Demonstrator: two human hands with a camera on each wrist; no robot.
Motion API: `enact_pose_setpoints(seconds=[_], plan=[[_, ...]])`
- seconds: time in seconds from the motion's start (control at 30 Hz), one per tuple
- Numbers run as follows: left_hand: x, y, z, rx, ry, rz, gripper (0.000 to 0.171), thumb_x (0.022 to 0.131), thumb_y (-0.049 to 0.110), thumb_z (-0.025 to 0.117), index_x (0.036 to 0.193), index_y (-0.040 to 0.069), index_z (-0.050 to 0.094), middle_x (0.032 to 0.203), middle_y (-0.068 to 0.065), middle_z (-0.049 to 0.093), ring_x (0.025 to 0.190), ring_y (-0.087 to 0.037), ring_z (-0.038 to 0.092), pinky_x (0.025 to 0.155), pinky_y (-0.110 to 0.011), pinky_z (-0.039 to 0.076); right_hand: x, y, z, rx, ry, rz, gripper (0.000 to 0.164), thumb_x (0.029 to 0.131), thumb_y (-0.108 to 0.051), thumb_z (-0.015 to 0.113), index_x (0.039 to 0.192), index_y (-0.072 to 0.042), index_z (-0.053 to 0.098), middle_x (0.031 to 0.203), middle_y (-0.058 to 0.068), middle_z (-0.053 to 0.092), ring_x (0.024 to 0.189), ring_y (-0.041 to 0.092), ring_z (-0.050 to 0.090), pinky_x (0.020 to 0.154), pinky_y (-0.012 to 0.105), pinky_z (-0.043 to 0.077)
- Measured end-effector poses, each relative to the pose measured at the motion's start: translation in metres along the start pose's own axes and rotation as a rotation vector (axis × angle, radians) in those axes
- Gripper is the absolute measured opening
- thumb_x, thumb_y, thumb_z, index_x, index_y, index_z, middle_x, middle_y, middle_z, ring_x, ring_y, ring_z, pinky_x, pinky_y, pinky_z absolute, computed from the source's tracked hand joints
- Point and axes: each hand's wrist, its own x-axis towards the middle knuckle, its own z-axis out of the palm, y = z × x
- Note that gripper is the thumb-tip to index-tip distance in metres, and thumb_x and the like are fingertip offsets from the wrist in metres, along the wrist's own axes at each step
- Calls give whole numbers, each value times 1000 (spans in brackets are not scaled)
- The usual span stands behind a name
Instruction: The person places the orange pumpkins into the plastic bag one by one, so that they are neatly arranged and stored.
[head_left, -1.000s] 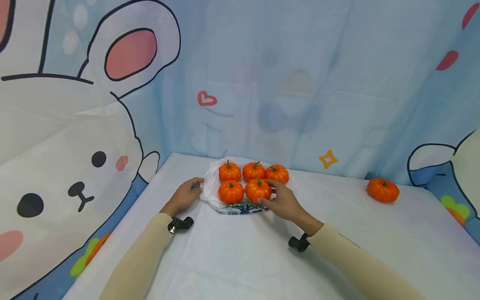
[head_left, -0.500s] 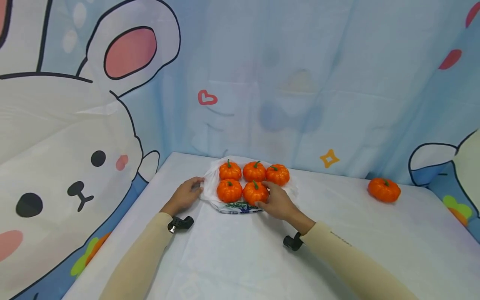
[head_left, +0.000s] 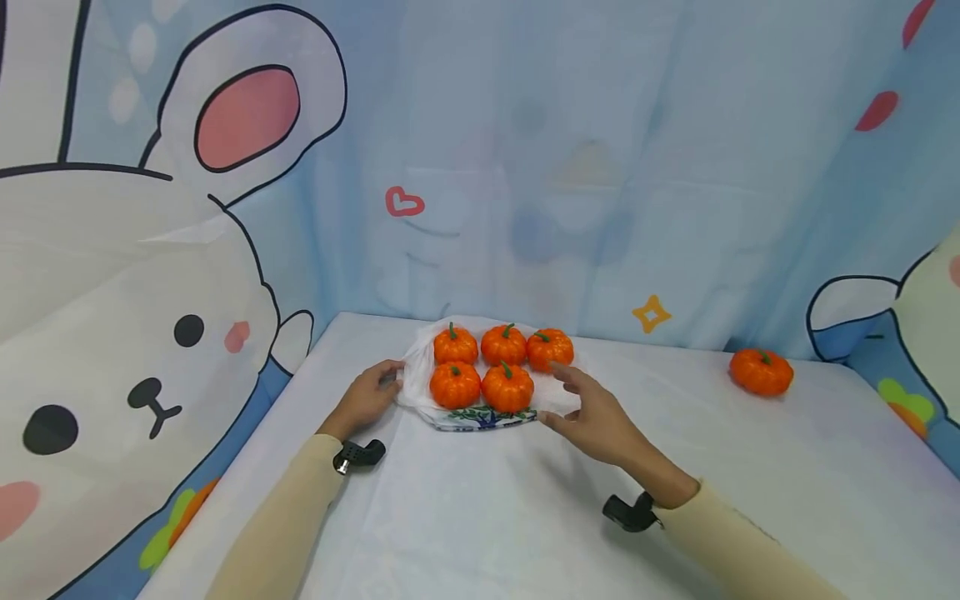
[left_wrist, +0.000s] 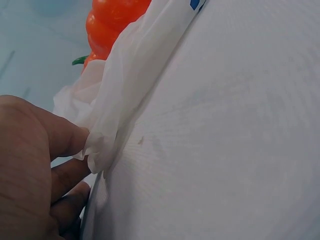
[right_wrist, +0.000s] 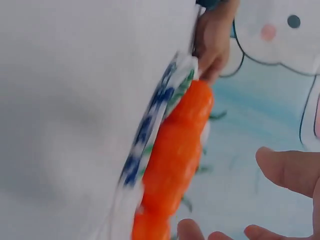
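A white plastic bag (head_left: 417, 377) with a blue and green print along its front lies flat on the table. Several small orange pumpkins with green stems sit on it in two rows, among them the front right pumpkin (head_left: 507, 388) and the back right pumpkin (head_left: 551, 350). My left hand (head_left: 365, 398) pinches the bag's left edge between thumb and fingers; the left wrist view shows the thin crumpled plastic (left_wrist: 102, 145) at the fingertips. My right hand (head_left: 596, 417) holds nothing, fingers spread apart, just right of the front right pumpkin.
Another orange pumpkin (head_left: 761, 372) stands alone at the back right of the white-covered table (head_left: 465, 517). A light blue curtain (head_left: 480, 167) with cartoon prints closes off the back and sides.
My right hand shifted the front right pumpkin slightly left against its neighbour, then let go and drew back to the right. The left hand stays at the bag's edge.
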Motion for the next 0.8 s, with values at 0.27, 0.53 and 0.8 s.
enact_pose_setpoints(seconds=[0.27,0.53,0.8], plan=[[0,-2,-1,-10,-27,5,41,100,19,52,139,10,53,145,-17,53,140,-37,42,117,-55,31,-17,93,-70,-101,383,97,63,94,-22,66,145,4,39,145,30,44,123,50,50,95,61,49],[-2,-3,-5,-14,-22,-4,41,99,20,54,139,10,53,145,-17,53,141,-36,41,117,-55,31,-4,210,-141,-102,486,592,89,93,-39,60,153,8,13,149,43,20,134,58,24,103,69,36],[-2,-1,-4,-42,-7,18,40,98,17,54,137,6,54,143,-18,55,139,-37,44,117,-54,32,-1,246,-163,-46,262,751,113,90,-59,57,151,10,-9,152,44,3,136,61,16,101,73,37]])
